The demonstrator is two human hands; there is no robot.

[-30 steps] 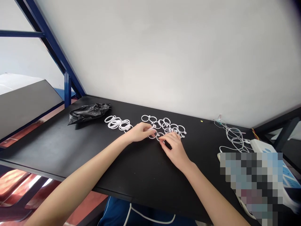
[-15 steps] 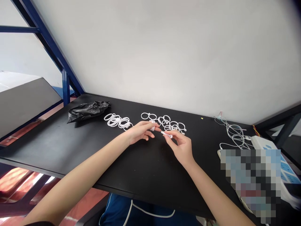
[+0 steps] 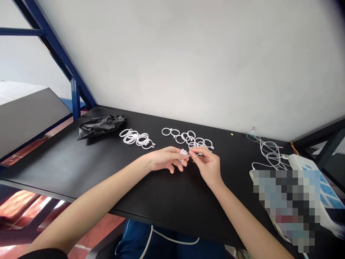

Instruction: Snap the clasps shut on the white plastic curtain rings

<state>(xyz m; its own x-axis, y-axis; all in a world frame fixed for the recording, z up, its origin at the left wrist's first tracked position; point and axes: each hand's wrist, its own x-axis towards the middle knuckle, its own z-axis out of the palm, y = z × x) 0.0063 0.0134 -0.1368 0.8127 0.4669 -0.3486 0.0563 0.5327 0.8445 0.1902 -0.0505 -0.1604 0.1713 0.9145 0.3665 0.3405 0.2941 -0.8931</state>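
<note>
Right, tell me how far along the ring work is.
Done, it seems: a bunched stack of rings lies beside the black bag. In hand: the left hand and right hand meet over one white ring, fingertips pinching it. Left: a loose spread of rings on the table behind the hands.
</note>
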